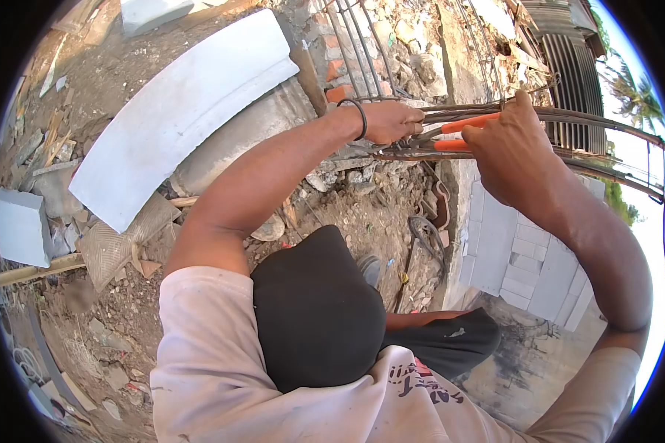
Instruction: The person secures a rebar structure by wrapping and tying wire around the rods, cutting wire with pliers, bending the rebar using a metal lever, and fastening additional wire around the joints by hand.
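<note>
My right hand (513, 148) grips the orange handles of a pair of pincers (458, 125). The pincers' dark jaws point left, against a horizontal bundle of rebar (591, 117). Just left of those jaws, my left hand (391, 123), with a black band at its wrist, has its fingers curled over the rebar near a crossing. Whether a thin tie wire sits in those fingers or in the jaws is too small to make out.
A curved white slab (192, 111) lies at left, with a white block (21, 225) beyond it. Upright rebar (355, 48) stands over bricks at the top. Rubble covers the ground. Stacked grey blocks (524, 251) stand at right, below corrugated sheeting (573, 74).
</note>
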The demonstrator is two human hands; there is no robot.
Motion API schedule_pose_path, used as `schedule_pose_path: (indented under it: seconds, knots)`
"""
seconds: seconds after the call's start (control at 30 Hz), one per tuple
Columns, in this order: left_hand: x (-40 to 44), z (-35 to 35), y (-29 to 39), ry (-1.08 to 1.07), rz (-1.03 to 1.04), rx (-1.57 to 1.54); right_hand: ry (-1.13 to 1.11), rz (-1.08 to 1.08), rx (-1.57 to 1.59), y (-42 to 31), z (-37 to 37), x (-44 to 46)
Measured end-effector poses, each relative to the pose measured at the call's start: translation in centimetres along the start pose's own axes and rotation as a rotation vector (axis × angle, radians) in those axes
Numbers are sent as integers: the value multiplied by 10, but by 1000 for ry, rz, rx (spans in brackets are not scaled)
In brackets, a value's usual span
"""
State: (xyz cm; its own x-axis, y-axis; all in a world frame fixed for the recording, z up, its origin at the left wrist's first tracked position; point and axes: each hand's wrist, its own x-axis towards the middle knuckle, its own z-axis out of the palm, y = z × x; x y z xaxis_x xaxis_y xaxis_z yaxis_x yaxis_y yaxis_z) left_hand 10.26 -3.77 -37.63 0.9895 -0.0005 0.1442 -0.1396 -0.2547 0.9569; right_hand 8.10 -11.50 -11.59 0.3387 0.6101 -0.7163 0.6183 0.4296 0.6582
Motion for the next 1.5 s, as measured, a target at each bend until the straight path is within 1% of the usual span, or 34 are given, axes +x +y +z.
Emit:
schedule_pose_path:
  seconds: [0.03,0.07,0.1,0.13,0.17,0.2,0.27,0.3,0.37,0.4,0.43,0.5,0.53,0.57,0.63,0.7,0.77,0.83,0.9,0.93,0.97,1.03,1.1,1.17,1.2,1.23,1.3,1.33,1.4,1.43,1.5]
  knots:
    - [-1,-2,6,-70,7,59,2,-5,-12,0,2,-7]
    - [-9,-2,10,-15,-5,-48,37,-5,-19,-1,7,-13]
    - [-1,4,-2,-16,-5,-48,36,-6,-17,-3,9,-17]
    - [13,14,-21,100,97,23,45,0,-22,-4,11,-20]
    - [15,16,-21,217,199,93,53,6,-27,-4,13,-21]
    - [17,16,-20,214,200,90,49,5,-25,-6,16,-20]
    - [20,11,-14,88,101,95,15,9,-77,-14,21,-15]
    - [20,10,-11,85,101,91,12,7,-76,-17,22,-13]
    - [17,9,-8,128,133,179,54,-2,-284,-22,24,-10]
    - [15,8,-7,113,122,110,46,8,-364,-23,30,-9]
    - [17,12,-13,112,123,106,42,5,-364,-24,33,-9]
    - [19,20,-23,267,202,-4,117,27,-466,-27,35,-9]
    - [21,19,-28,217,168,40,115,22,-466,-27,37,-8]
    - [18,17,-26,218,165,37,146,33,-468,-26,40,-8]
    - [11,11,-20,24,-68,-145,183,41,-469,-25,42,-11]
    - [2,10,-23,26,-68,-180,252,50,-223,-22,42,-18]
    - [8,11,-33,-63,-46,-119,258,54,-172,-22,43,-37]
    - [6,14,-30,-62,-34,-47,330,39,-27,-27,48,-61]
    - [8,24,-39,200,258,79,314,29,40,-40,56,-83]
    - [9,25,-39,185,199,25,301,26,179,-50,71,-90]
    - [6,21,-32,181,201,33,288,22,317,-61,87,-93]
    - [4,13,-24,77,204,17,312,23,425,-83,124,-95]
    - [3,13,-21,64,195,59,301,80,620,-114,170,-91]
    - [-4,13,-8,96,42,107,280,128,756,-154,224,-77]
    - [-6,11,-4,59,4,148,267,158,827,-179,250,-68]
    - [-3,14,-9,55,4,147,254,184,896,-206,274,-58]
    - [2,22,-24,127,124,240,279,236,988,-262,312,-43]
    - [1,20,-22,130,115,241,274,261,1007,-288,326,-36]
    - [-3,12,-14,8,218,216,278,311,1049,-332,344,-26]
    - [-4,13,-14,4,210,221,263,315,1009,-349,353,-23]
    - [-5,16,-13,50,126,137,221,347,1076,-368,362,-19]
